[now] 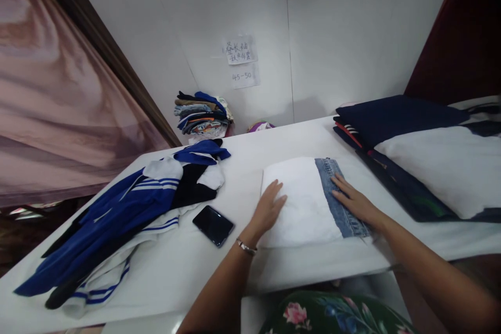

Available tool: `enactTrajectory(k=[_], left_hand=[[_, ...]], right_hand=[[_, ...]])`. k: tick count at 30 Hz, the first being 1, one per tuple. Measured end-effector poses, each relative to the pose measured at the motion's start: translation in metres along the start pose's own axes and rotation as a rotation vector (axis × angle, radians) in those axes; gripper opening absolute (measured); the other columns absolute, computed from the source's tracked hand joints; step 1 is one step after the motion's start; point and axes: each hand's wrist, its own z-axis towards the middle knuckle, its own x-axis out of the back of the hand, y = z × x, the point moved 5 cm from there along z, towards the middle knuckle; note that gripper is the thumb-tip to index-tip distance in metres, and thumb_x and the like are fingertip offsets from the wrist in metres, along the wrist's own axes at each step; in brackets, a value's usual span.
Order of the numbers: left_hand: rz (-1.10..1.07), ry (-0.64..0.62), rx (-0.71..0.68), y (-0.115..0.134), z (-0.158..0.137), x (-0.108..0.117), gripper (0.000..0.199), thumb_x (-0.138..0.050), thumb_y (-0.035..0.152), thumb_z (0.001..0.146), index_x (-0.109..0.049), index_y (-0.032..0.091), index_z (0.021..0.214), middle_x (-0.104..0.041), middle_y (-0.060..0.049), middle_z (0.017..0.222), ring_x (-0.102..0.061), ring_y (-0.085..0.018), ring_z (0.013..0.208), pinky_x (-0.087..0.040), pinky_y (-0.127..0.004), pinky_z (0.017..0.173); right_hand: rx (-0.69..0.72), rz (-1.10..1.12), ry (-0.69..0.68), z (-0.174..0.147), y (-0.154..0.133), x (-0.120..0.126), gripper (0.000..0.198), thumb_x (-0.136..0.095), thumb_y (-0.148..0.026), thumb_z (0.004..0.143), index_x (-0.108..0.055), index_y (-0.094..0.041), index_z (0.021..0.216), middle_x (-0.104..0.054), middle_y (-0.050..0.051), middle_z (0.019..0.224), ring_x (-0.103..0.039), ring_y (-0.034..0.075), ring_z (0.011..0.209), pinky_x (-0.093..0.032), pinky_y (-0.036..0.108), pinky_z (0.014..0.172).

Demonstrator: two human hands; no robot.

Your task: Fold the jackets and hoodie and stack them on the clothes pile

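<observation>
A folded white garment with a blue denim band [299, 206] lies flat on the white-covered table in front of me. On its left edge rests my left hand [270, 206], fingers stretched and a bracelet at the wrist. My right hand [352, 201] lies on the denim strip at the right side, its fingers spread. Neither hand grips the cloth. A dark phone [213, 225] lies on the table to the left of my left hand.
Loose blue, black and white jackets [129, 219] spread over the table's left side. Folded dark clothes [399, 120] and a white piece [442, 167] lie at the right. Behind the table stands a clothing stack [203, 115]. Handwritten papers [241, 60] hang on the wall; a pink curtain [66, 94] hangs left.
</observation>
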Motion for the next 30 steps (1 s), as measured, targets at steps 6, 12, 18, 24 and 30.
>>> enactTrajectory(k=[6, 12, 18, 24, 30], left_hand=[[0.149, 0.129, -0.031, -0.067, -0.029, 0.022, 0.047, -0.04, 0.018, 0.09, -0.047, 0.017, 0.136, -0.05, -0.012, 0.141, -0.044, -0.025, 0.133, -0.037, -0.049, 0.111], [0.261, 0.005, -0.196, -0.072, -0.039, 0.014, 0.058, -0.044, 0.021, 0.09, -0.032, 0.018, 0.146, -0.037, -0.014, 0.15, -0.039, -0.026, 0.136, -0.04, -0.047, 0.108], [0.3, -0.051, -0.349, -0.054, -0.022, 0.018, 0.052, -0.048, 0.028, 0.092, -0.041, 0.018, 0.142, -0.036, -0.017, 0.15, -0.038, -0.027, 0.137, -0.04, -0.044, 0.107], [0.327, -0.104, -0.42, -0.056, -0.013, 0.015, 0.05, -0.05, 0.033, 0.091, -0.047, 0.018, 0.139, -0.036, -0.016, 0.15, -0.031, -0.028, 0.141, -0.033, -0.046, 0.111], [0.075, -0.099, -0.274, -0.056, 0.006, 0.024, 0.052, -0.058, 0.029, 0.085, -0.052, 0.019, 0.135, -0.043, -0.011, 0.147, -0.034, -0.023, 0.139, -0.03, -0.042, 0.114]], right_hand=[[0.243, -0.052, 0.044, -0.019, 0.039, 0.043, 0.055, -0.036, -0.039, 0.095, -0.03, -0.031, 0.149, -0.021, -0.002, 0.157, -0.022, 0.022, 0.143, -0.018, 0.043, 0.119], [0.529, -0.308, -0.131, -0.019, 0.039, 0.045, 0.056, -0.043, -0.02, 0.087, -0.042, -0.025, 0.143, -0.021, 0.003, 0.158, -0.022, 0.024, 0.144, -0.03, 0.047, 0.115], [0.759, -0.367, -0.246, 0.004, 0.01, 0.039, 0.07, -0.047, -0.007, 0.074, -0.044, -0.025, 0.142, -0.026, 0.005, 0.156, -0.019, 0.024, 0.144, -0.023, 0.053, 0.115], [0.76, -0.317, -0.264, 0.009, 0.013, 0.029, 0.067, -0.044, -0.009, 0.072, -0.047, -0.019, 0.138, -0.029, 0.008, 0.154, -0.017, 0.021, 0.145, -0.019, 0.054, 0.115], [0.69, -0.101, -0.192, 0.014, 0.001, 0.038, 0.048, -0.041, -0.032, 0.089, -0.051, -0.022, 0.134, -0.043, 0.007, 0.147, -0.031, 0.021, 0.14, -0.015, 0.053, 0.116]])
